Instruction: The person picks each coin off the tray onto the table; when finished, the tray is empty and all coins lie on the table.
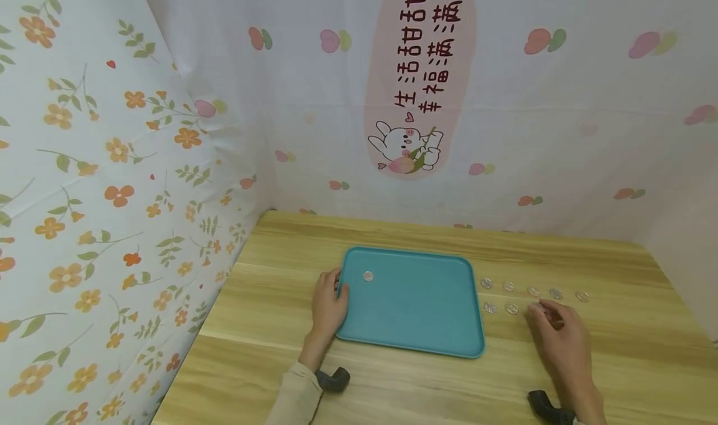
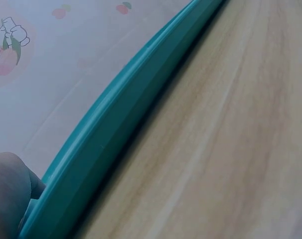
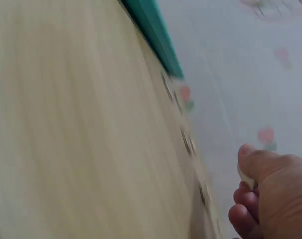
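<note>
A blue-green rectangular tray (image 1: 415, 313) lies flat on the wooden table, with one silver coin (image 1: 368, 276) near its upper left corner. My left hand (image 1: 328, 306) grips the tray's left rim, thumb over the edge; the left wrist view shows the tray's side wall (image 2: 111, 124) close up. To the right of the tray, several silver coins (image 1: 487, 283) lie in two loose rows. My right hand (image 1: 566, 341) is over the lower row's right end, pinching a coin (image 3: 246, 178) between thumb and fingers, mostly hidden by them.
The wooden table (image 1: 269, 275) meets a white printed cloth (image 1: 314, 101) at the back and a flowered cloth (image 1: 112, 225) on the left. Dark curved wrist mounts (image 1: 335, 380) sit by both wrists.
</note>
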Demonstrator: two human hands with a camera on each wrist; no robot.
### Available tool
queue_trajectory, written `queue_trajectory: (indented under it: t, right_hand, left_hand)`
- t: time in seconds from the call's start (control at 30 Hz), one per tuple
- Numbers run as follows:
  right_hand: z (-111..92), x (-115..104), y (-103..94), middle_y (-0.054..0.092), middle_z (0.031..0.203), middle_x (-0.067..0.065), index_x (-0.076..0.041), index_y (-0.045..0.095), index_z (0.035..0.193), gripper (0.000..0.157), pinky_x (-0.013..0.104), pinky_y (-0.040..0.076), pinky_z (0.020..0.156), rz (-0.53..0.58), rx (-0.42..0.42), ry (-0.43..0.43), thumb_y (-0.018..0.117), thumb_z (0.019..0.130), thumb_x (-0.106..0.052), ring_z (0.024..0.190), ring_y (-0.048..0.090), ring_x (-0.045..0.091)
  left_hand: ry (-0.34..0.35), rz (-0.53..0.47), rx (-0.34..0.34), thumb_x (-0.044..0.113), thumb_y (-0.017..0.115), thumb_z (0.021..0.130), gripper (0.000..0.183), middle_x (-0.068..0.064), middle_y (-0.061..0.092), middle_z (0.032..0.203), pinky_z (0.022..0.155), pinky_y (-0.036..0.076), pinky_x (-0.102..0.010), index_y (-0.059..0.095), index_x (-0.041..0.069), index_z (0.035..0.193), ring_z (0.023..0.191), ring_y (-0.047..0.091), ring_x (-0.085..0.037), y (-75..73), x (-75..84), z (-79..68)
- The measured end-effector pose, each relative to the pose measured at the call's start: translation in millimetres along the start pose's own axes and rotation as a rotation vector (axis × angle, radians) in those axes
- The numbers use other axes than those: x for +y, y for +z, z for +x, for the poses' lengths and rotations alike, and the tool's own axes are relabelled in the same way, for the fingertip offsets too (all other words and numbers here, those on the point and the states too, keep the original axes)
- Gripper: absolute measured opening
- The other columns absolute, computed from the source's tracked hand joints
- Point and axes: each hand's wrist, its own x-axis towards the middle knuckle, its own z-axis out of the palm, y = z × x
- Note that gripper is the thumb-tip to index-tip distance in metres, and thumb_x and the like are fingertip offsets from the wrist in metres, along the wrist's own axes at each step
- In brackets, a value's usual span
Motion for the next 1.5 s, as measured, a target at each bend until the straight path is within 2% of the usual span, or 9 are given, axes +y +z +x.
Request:
queue_trajectory:
  t: [0.23, 0.3, 0.47, 0.57, 1.03, 1.13, 1.27, 1.4, 1.5]
  right_hand:
    - [10, 33, -21.3, 0.064, 0.102, 0.013, 0.002, 0.069, 0.117, 0.038, 0.014, 0.036, 0.068, -0.073, 0.039, 0.019, 0.068, 0.095, -0.028, 0.078, 0.040, -0.015]
    - [11, 38, -23.4, 0.065, 0.103, 0.018, 0.004, 0.070, 0.114, 0.036, 0.021, 0.036, 0.072, -0.129, 0.043, -0.016, 0.068, 0.094, -0.027, 0.083, 0.047, -0.006]
    - [12, 42, -24.1, 0.063, 0.106, 0.030, 0.008, 0.070, 0.109, 0.035, 0.050, 0.040, 0.081, -0.202, 0.036, -0.098, 0.067, 0.094, -0.023, 0.095, 0.055, 0.040]
    - [11, 40, -23.6, 0.061, 0.107, 0.033, 0.010, 0.069, 0.109, 0.035, 0.058, 0.038, 0.083, -0.205, 0.038, -0.104, 0.067, 0.094, -0.022, 0.098, 0.054, 0.046]
    - [9, 41, -21.9, 0.060, 0.106, 0.032, 0.010, 0.069, 0.111, 0.033, 0.055, 0.036, 0.081, -0.178, 0.060, -0.089, 0.068, 0.091, -0.017, 0.096, 0.054, 0.043]
    - [11, 43, -23.1, 0.061, 0.109, 0.027, 0.007, 0.065, 0.121, 0.042, 0.040, 0.039, 0.078, -0.149, 0.046, -0.021, 0.069, 0.091, -0.022, 0.090, 0.054, 0.021]
    - [11, 40, -23.4, 0.057, 0.111, 0.014, 0.000, 0.057, 0.135, 0.055, 0.018, 0.034, 0.072, -0.040, 0.080, 0.087, 0.073, 0.088, -0.024, 0.084, 0.039, -0.009]
    - [7, 28, -20.8, 0.052, 0.111, 0.006, -0.002, 0.054, 0.136, 0.057, 0.015, 0.032, 0.077, 0.036, 0.136, 0.122, 0.074, 0.086, -0.020, 0.088, 0.035, -0.012]
    - [5, 14, -17.9, 0.052, 0.119, 0.011, 0.001, 0.056, 0.133, 0.054, 0.025, 0.029, 0.084, 0.049, 0.161, 0.091, 0.074, 0.085, -0.017, 0.095, 0.035, -0.006]
  left_hand:
    - [-0.001, 0.005, 0.003, 0.007, 0.062, 0.093, 0.038, -0.015, 0.060, 0.108, 0.082, 0.048, -0.041, 0.060, -0.002, 0.130, 0.096, 0.059, -0.027, -0.8, -0.1, 0.5]
    - [-0.001, 0.007, 0.004, 0.007, 0.062, 0.093, 0.038, -0.015, 0.061, 0.107, 0.082, 0.048, -0.041, 0.060, -0.001, 0.130, 0.095, 0.059, -0.027, -0.7, -0.3, 0.4]
    - [0.002, 0.012, 0.007, 0.007, 0.062, 0.093, 0.038, -0.015, 0.061, 0.108, 0.082, 0.049, -0.041, 0.060, -0.001, 0.130, 0.096, 0.059, -0.026, -0.6, -0.6, 0.5]
    - [0.000, 0.016, 0.005, 0.008, 0.062, 0.093, 0.038, -0.015, 0.060, 0.109, 0.082, 0.048, -0.041, 0.060, 0.000, 0.131, 0.096, 0.059, -0.026, -0.8, -0.5, 0.4]
    - [0.000, 0.012, 0.001, 0.007, 0.062, 0.093, 0.039, -0.015, 0.061, 0.108, 0.083, 0.049, -0.042, 0.060, 0.000, 0.131, 0.096, 0.059, -0.026, 0.2, 0.0, 0.2]
    - [-0.005, 0.015, -0.002, 0.007, 0.062, 0.093, 0.039, -0.015, 0.061, 0.108, 0.084, 0.049, -0.042, 0.060, 0.000, 0.131, 0.097, 0.059, -0.026, 0.1, 0.6, 0.2]
    - [-0.004, 0.016, 0.000, 0.008, 0.062, 0.093, 0.039, -0.015, 0.061, 0.109, 0.085, 0.049, -0.043, 0.060, 0.000, 0.131, 0.097, 0.059, -0.027, -0.1, 1.5, 1.1]
    - [0.002, 0.012, 0.005, 0.008, 0.062, 0.093, 0.039, -0.016, 0.061, 0.108, 0.085, 0.049, -0.044, 0.060, 0.000, 0.131, 0.097, 0.059, -0.028, 0.1, 1.1, 1.8]
    - [-0.004, 0.017, 0.005, 0.008, 0.062, 0.093, 0.039, -0.015, 0.061, 0.108, 0.084, 0.049, -0.043, 0.060, 0.000, 0.131, 0.096, 0.059, -0.027, 0.1, 0.4, 1.4]
